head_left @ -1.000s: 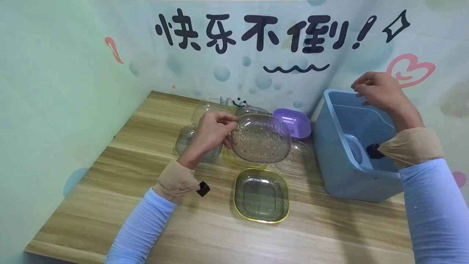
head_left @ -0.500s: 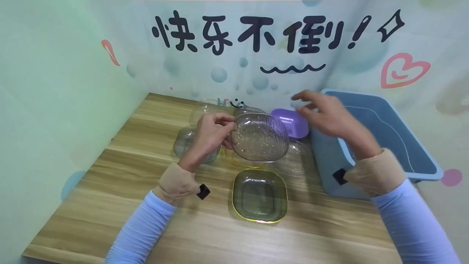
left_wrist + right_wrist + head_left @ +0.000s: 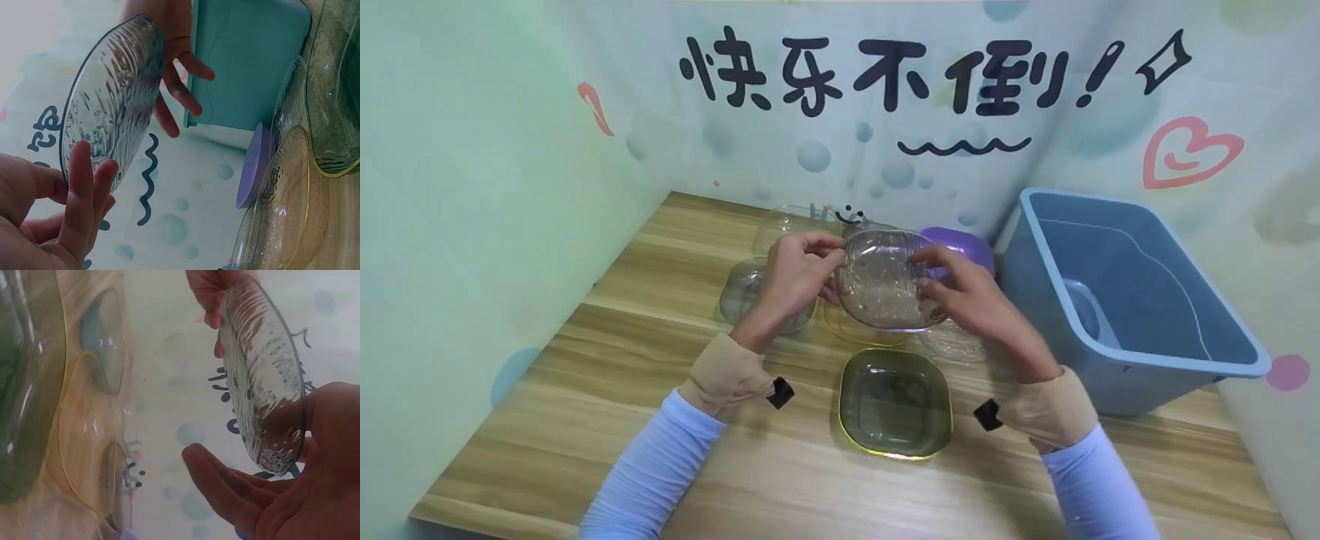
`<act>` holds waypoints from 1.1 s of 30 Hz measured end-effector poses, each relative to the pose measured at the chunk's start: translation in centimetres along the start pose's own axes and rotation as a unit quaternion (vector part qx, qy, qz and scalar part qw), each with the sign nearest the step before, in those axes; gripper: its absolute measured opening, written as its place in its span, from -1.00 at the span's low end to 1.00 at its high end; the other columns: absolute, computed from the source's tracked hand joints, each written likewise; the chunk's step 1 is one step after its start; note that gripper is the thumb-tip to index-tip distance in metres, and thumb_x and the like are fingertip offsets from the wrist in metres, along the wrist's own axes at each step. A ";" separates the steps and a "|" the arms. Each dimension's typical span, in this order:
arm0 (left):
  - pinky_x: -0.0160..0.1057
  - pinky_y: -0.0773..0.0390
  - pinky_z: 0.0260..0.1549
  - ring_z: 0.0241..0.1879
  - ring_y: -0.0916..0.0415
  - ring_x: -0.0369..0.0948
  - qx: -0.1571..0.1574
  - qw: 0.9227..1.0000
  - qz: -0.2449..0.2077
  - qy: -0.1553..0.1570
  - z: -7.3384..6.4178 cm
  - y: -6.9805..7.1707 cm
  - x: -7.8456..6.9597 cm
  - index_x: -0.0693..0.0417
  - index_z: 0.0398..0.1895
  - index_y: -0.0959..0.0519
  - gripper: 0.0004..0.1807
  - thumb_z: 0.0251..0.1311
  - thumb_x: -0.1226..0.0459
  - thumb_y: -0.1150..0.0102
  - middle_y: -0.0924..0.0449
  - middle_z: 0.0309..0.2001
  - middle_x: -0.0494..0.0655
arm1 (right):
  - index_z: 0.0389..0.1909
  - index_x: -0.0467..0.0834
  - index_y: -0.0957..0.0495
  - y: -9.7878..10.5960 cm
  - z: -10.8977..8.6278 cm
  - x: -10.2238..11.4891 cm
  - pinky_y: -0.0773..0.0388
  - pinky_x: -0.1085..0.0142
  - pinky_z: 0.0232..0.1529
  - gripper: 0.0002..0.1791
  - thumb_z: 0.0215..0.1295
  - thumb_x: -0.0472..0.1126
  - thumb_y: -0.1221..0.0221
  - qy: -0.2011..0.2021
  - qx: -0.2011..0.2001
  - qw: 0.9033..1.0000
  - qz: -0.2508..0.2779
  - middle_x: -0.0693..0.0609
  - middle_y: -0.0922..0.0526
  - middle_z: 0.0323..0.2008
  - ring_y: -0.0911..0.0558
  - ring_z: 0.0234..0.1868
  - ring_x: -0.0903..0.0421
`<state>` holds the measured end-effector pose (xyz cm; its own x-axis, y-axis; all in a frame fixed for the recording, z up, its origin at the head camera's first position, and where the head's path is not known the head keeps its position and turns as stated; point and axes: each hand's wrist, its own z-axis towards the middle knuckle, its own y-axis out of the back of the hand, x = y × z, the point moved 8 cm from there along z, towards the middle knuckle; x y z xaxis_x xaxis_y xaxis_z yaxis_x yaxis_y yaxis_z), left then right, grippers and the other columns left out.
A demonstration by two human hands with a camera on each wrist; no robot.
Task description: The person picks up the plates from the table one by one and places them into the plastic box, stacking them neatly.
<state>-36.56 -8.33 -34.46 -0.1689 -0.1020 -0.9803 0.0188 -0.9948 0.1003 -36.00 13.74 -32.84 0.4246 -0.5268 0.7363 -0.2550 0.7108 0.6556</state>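
My left hand (image 3: 801,276) pinches the left edge of a clear, rippled plastic plate (image 3: 877,281), which is raised above the table. In the left wrist view, that plate (image 3: 115,93) is seen almost edge-on, with the thumb and fingers on either face. My right hand (image 3: 976,298) is at the plate's right edge, its fingers spread. In the right wrist view, the right hand's (image 3: 315,478) fingers extend below the plate and do not close on it; whether the thumb touches it is unclear. A dark green dish with a yellow rim (image 3: 895,401) sits below on the table.
A blue bin (image 3: 1069,300) stands at the right, with something clear inside its left part. Behind the held plate are a purple dish (image 3: 976,251), a grey clear dish (image 3: 746,289) and several other see-through dishes. A printed cloth (image 3: 810,180) hangs behind the wooden table (image 3: 645,360).
My right hand has come from over the blue bin leftward and down to the plate's right edge. My left hand keeps holding the plate in about the same place.
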 end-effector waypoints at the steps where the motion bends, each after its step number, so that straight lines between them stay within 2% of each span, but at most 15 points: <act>1: -0.15 -0.75 -0.61 -0.68 -0.60 -0.23 0.002 1.000 0.001 -0.001 0.0 -0.1 0.0 0.25 0.00 -0.70 -0.77 0.33 0.39 -0.22 -0.68 -0.23 0.08 | 0.30 -0.23 -0.47 -0.1 -0.2 -0.4 -0.79 0.19 -0.24 -0.59 0.46 -0.39 -0.05 -0.009 -0.003 0.999 0.032 -0.27 -0.59 0.19 -0.72 -0.15 -0.06; 4: -0.13 -0.76 -0.59 -0.67 -0.59 -0.22 0.008 1.000 0.004 -0.003 0.1 -0.3 -0.1 0.25 0.01 -0.69 -0.76 0.33 0.40 -0.22 -0.66 -0.20 0.09 | 0.29 -0.30 -0.44 -0.3 -0.7 -1.3 -0.81 0.14 -0.37 -0.59 0.46 -0.46 0.01 -0.027 -0.009 0.993 0.112 -0.33 -0.55 0.19 -0.68 -0.22 -0.01; 7: -0.12 -0.77 -0.58 -0.66 -0.60 -0.20 0.017 1.000 0.001 0.001 0.1 -0.6 -0.1 0.24 0.03 -0.69 -0.75 0.34 0.40 -0.22 -0.64 -0.17 0.09 | 0.26 -0.36 -0.43 -0.3 -1.0 -2.0 -0.79 0.07 -0.46 -0.60 0.45 -0.51 0.04 -0.041 -0.016 0.986 0.160 -0.35 -0.52 0.17 -0.65 -0.20 0.02; 10: -0.11 -0.77 -0.58 -0.65 -0.61 -0.18 0.024 1.000 -0.004 0.007 0.1 -0.7 0.0 0.22 0.05 -0.68 -0.75 0.34 0.40 -0.22 -0.63 -0.15 0.09 | 0.20 -0.41 -0.46 0.0 -1.0 -2.2 -0.80 0.19 -0.38 -0.62 0.40 -0.55 0.03 -0.035 -0.036 0.987 0.154 -0.34 -0.55 0.14 -0.63 -0.07 0.08; 13: -0.09 -0.77 -0.58 -0.64 -0.64 -0.16 0.027 1.000 -0.009 0.007 0.1 -0.7 0.0 0.21 0.05 -0.67 -0.75 0.33 0.39 -0.23 -0.65 -0.16 0.10 | 0.14 -0.42 -0.49 0.0 -0.9 -2.4 -0.78 0.24 -0.41 -0.63 0.35 -0.57 0.01 -0.037 -0.050 0.985 0.162 -0.26 -0.60 0.10 -0.63 -0.05 0.16; 15: -0.08 -0.77 -0.57 -0.63 -0.66 -0.14 0.029 1.000 -0.011 0.005 0.1 -0.6 0.1 0.20 0.04 -0.67 -0.75 0.33 0.38 -0.22 -0.66 -0.16 0.10 | 0.13 -0.43 -0.48 -0.3 -0.7 -2.6 -0.79 0.23 -0.40 -0.65 0.36 -0.56 0.01 -0.042 -0.042 0.981 0.184 -0.21 -0.61 0.05 -0.70 -0.15 0.17; 17: -0.07 -0.78 -0.56 -0.63 -0.67 -0.12 0.027 1.000 -0.011 -0.001 0.0 -0.4 0.1 0.20 0.03 -0.66 -0.76 0.33 0.37 -0.22 -0.66 -0.17 0.11 | 0.12 -0.42 -0.47 -0.9 -0.5 -2.9 -0.78 0.12 -0.51 -0.67 0.38 -0.56 0.03 -0.052 -0.027 0.975 0.216 -0.15 -0.59 0.00 -0.75 -0.32 0.14; 20: -0.07 -0.78 -0.57 -0.64 -0.68 -0.11 0.026 1.000 -0.014 -0.008 0.0 -0.1 0.1 0.21 0.02 -0.65 -0.76 0.32 0.37 -0.21 -0.66 -0.20 0.11 | 0.12 -0.44 -0.45 -1.5 -0.2 -3.1 -0.78 0.08 -0.50 -0.69 0.41 -0.53 0.05 -0.054 -0.012 0.970 0.236 -0.12 -0.57 -0.07 -0.76 -0.49 0.06; 26: -0.08 -0.78 -0.56 -0.65 -0.67 -0.13 0.041 0.999 -0.011 -0.005 0.2 -0.2 0.2 0.20 0.02 -0.62 -0.75 0.28 0.37 -0.22 -0.67 -0.22 0.10 | 0.09 -0.43 -0.47 -1.6 -0.3 -3.4 -0.77 0.09 -0.52 -0.70 0.41 -0.54 0.05 -0.060 -0.027 0.970 0.234 -0.09 -0.57 -0.08 -0.72 -0.52 0.07; 30: -0.03 -0.80 -0.49 -0.60 -0.69 -0.13 0.059 0.998 0.005 -0.006 0.4 -0.1 0.2 0.17 -0.01 -0.62 -0.76 0.29 0.32 -0.28 -0.69 -0.20 0.11 | 0.07 -0.43 -0.49 -1.2 -0.5 -3.4 -0.78 0.08 -0.51 -0.70 0.39 -0.55 0.06 -0.064 -0.037 0.970 0.233 -0.09 -0.59 -0.06 -0.66 -0.49 0.09; 33: 0.01 -0.80 -0.45 -0.58 -0.70 -0.10 0.066 0.997 0.034 -0.022 0.6 0.5 0.0 0.16 -0.03 -0.63 -0.76 0.31 0.26 -0.31 -0.70 -0.18 0.12 | 0.05 -0.43 -0.50 -1.0 -0.6 -3.4 -0.78 0.08 -0.49 -0.70 0.38 -0.55 0.07 -0.062 -0.039 0.970 0.232 -0.08 -0.60 -0.06 -0.63 -0.47 0.10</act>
<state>-37.19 -8.81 -34.32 -0.2142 -0.1654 -0.9627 -0.0977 -0.9770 0.1896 -36.68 15.06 -36.06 0.1711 -0.1912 0.9665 -0.3241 0.9155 0.2385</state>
